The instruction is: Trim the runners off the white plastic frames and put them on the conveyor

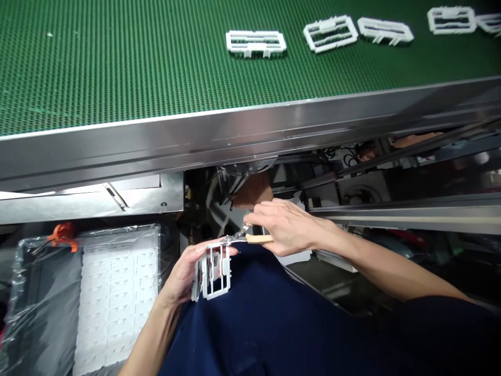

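My left hand is closed around several white plastic frames, held upright side by side in front of my dark blue clothing. Pale-yellow-handled nippers are in my right hand, its fingers wrapped about the handles. The metal jaws of the nippers meet the top edge of the nearest frame. Whether the blades are closed on the plastic is too small to tell. More white frames of the same kind lie in a row on the green conveyor belt above my hands.
A metal rail edges the belt between it and my hands. At lower left, a plastic-covered tray holds a printed white sheet, and an orange-handled tool lies at its top. Metal beams stand at right.
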Motion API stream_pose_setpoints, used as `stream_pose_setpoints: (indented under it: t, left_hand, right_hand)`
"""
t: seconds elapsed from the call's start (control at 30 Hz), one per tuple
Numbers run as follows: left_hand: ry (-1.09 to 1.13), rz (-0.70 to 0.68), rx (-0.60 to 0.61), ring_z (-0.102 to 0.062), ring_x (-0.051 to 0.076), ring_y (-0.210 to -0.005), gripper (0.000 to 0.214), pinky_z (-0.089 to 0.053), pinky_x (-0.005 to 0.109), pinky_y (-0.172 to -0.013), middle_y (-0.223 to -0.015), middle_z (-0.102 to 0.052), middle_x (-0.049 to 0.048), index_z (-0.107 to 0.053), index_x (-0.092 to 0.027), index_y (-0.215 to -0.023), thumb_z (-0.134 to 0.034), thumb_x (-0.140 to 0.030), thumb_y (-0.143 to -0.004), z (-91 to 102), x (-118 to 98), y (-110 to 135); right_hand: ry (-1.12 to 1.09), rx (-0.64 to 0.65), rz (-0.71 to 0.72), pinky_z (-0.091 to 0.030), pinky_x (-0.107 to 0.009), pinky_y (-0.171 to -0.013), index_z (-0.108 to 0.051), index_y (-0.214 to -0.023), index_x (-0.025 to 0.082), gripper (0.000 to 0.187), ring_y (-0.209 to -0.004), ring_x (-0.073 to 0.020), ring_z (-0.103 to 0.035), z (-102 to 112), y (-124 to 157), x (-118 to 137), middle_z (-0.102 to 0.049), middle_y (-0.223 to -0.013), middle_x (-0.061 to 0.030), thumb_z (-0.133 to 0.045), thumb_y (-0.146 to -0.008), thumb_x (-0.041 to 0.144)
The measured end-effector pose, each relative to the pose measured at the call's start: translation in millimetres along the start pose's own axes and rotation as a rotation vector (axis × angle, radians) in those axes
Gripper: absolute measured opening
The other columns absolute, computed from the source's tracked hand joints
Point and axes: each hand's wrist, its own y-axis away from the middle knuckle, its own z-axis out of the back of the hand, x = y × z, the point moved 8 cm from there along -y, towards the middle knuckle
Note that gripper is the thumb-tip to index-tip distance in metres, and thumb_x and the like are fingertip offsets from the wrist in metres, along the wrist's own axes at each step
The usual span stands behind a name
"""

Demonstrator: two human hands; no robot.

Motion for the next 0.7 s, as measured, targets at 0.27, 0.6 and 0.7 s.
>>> stream_pose_setpoints:
  t: [0.27,0.6,0.7]
  left_hand:
    - [-0.142,-0.038,0.054,-0.057,0.015,-0.058,0.039,-0.045,0.021,-0.052,-0.093,-0.071,0.0116,-0.069,-0.015,-0.104,-0.059,-0.042,-0.079,-4.6,2,3]
    - [-0.181,-0.031,0.092,-0.059,0.017,-0.061,0.042,-0.047,0.024,-0.055,-0.093,-0.072,0.0096,-0.068,-0.017,-0.108,-0.061,-0.045,-0.077,-10.8,1,4]
    - [-0.189,-0.022,0.101,-0.06,0.018,-0.063,0.042,-0.048,0.024,-0.057,-0.093,-0.072,0.0097,-0.067,-0.017,-0.11,-0.06,-0.044,-0.077,-11.9,1,4]
  right_hand:
    - [0.041,0.069,0.046,-0.025,-0.03,-0.059,-0.056,-0.096,0.019,0.023,-0.07,-0.0166,-0.047,2,-1,2,-0.054,-0.077,-0.0023,-0.05,-0.078,0.032]
    - [-0.036,0.086,0.054,-0.019,-0.027,-0.052,-0.055,-0.086,0.02,0.014,-0.061,-0.0133,-0.044,0,4,0,-0.054,-0.071,-0.0007,-0.051,-0.075,0.028]
    - [-0.052,0.088,0.049,-0.017,-0.026,-0.051,-0.055,-0.084,0.02,0.012,-0.059,-0.0123,-0.043,-2,4,0,-0.053,-0.068,0.0,-0.05,-0.075,0.027]
